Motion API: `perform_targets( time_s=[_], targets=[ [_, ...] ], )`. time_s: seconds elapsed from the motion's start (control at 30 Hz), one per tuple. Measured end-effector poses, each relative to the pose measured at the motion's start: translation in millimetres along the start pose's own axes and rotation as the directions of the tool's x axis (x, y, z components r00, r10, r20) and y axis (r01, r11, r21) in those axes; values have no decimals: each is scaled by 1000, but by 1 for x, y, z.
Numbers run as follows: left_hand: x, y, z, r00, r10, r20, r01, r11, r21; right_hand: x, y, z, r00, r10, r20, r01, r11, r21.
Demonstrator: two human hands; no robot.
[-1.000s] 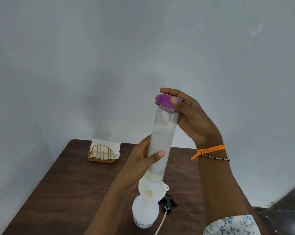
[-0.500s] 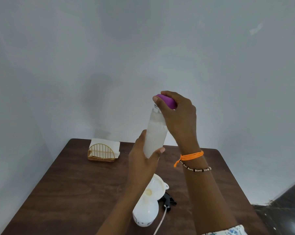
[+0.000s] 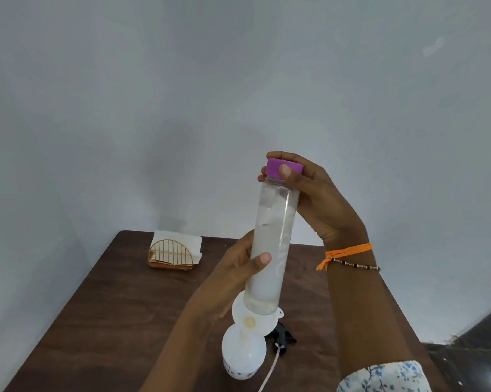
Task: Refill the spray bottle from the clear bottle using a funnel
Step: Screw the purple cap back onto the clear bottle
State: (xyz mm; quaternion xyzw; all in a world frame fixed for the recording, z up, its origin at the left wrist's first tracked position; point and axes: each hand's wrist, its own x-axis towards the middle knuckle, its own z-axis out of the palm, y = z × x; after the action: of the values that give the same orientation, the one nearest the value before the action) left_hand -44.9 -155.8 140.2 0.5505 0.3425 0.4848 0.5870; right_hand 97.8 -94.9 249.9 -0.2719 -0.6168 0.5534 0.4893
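Note:
I hold a tall clear bottle point(image 3: 272, 239) upright in the air above the table. My left hand point(image 3: 238, 267) grips its lower body. The thumb and fingers of my right hand point(image 3: 315, 193) are curled round its purple cap point(image 3: 275, 166). Below the bottle stands the white spray bottle point(image 3: 242, 355) with a white funnel point(image 3: 252, 321) sitting in its neck. The black spray head point(image 3: 283, 338) with its white tube lies on the table just right of the spray bottle.
A gold wire napkin holder point(image 3: 170, 254) with white napkins stands at the far left of the brown wooden table point(image 3: 111, 306). A plain wall rises behind it. Dark floor shows at the lower right.
My right hand has turned on the purple cap, from covering it with the back of the hand toward me to gripping it from the right. The bottle stays upright above the funnel.

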Motion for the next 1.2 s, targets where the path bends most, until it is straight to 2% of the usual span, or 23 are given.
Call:
perform_targets(
  time_s=[0.27,0.33,0.4,0.47,0.63,0.77,0.83,0.9,1.07,1.2],
  targets=[
    [8,-2,13,972,115,-203,-61,966,252,-1,-2,19,954,-43,-296,5,992,-128],
    [9,-1,20,949,182,-258,-90,939,331,0,1,25,901,-118,-417,4,965,-263],
    [11,-1,21,899,291,-327,-131,892,433,-2,10,35,805,-267,-530,-35,870,-492],
    [13,-2,18,859,349,-374,-148,869,472,-7,17,45,763,-342,-548,-28,830,-557],
    [13,-8,11,905,226,-361,-67,912,404,-6,6,35,902,-157,-402,-84,850,-521],
    [16,-6,8,939,141,-314,-34,946,323,-11,-3,21,954,-21,-300,-42,979,-199],
    [17,-7,9,945,125,-303,-24,949,316,-13,-4,14,963,15,-271,-28,999,-42],
    [17,-7,10,940,123,-317,-19,950,311,-17,-5,12,967,22,-255,-17,1000,24],
    [17,-5,10,933,133,-336,-23,949,313,-27,-7,9,953,-32,-300,27,999,-18],
    [16,-3,12,923,116,-366,-8,959,284,-31,-10,10,895,-165,-415,109,982,-156]
  ],
)
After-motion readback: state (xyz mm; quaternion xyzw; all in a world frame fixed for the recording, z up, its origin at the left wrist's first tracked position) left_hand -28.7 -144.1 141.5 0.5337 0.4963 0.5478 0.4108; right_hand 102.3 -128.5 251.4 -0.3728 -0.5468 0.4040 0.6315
